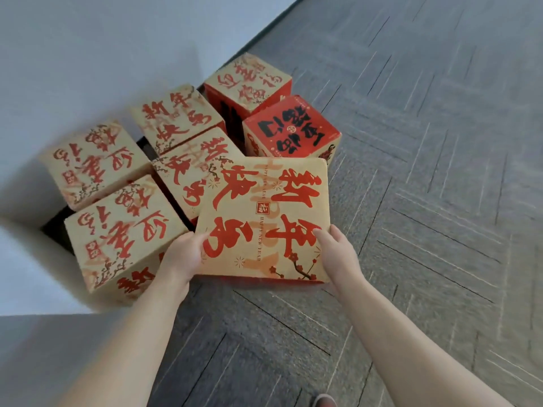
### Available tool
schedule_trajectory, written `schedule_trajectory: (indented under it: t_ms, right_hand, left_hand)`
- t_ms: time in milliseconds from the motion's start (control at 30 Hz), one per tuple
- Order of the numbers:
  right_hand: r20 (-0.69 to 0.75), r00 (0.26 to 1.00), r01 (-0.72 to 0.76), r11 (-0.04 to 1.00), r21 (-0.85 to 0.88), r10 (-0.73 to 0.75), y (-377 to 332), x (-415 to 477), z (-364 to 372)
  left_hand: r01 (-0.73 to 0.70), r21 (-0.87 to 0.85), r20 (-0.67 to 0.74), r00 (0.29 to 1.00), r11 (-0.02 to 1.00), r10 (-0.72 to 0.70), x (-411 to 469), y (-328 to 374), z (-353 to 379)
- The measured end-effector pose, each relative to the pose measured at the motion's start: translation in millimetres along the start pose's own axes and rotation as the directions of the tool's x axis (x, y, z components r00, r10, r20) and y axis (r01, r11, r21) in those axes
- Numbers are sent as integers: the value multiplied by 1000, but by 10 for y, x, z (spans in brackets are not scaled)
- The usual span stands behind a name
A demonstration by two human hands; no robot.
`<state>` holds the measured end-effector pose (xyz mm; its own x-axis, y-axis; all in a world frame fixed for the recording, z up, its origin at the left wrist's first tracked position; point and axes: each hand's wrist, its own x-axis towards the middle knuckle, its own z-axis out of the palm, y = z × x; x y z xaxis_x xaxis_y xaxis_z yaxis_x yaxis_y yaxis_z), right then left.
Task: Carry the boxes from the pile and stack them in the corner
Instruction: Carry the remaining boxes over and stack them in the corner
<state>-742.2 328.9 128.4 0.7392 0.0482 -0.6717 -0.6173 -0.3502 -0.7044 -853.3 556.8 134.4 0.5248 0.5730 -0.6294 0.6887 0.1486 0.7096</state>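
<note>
box (264, 218) underside hidden; shoe (324, 401) cut by edge

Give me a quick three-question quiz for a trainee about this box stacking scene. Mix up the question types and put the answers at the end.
1. True or false: the held box has a red top with black writing.
2. Of the left hand and the right hand, which grips the held box? A) left only B) right only C) both
3. How many boxes in view have a red top with black characters?

Key
1. False: its top is tan with red characters.
2. C: each hand holds a near corner, thumb on top.
3. One: the red-topped box just beyond the held box.
</note>
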Motion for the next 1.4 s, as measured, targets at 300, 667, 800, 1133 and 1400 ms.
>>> schedule_trajectory:
  t_ms: [300, 667, 800, 1133, 1400]
  right_hand:
    - [-93, 964, 255, 966, 47, -250, -2500, -2087, -881]
    - [44, 894, 427, 879, 212, -446, -4039, -4029, -1072]
    - [106, 861, 474, 859, 191, -498, -4213, -4270, -989]
    - [448, 728, 504, 848, 164, -519, -4490, -4141, -734]
    - [747, 501, 517, 843, 149, -438, -4512, -3919, -750]
  left_hand:
    - [-243, -145, -111, 967, 959, 228, -1916, 2528, -1243]
    - [-435, -313, -162, 901, 845, 403, -3758, 3707, -2353]
    - [-468, -269, -231, 880, 842, 415, -3986, 3703, -2604]
    - [-452, -347, -453, 848, 822, 275, -4350, 3412, -2683]
    - [-444, -450, -650, 758, 775, 57, -5009, 3075, -2154]
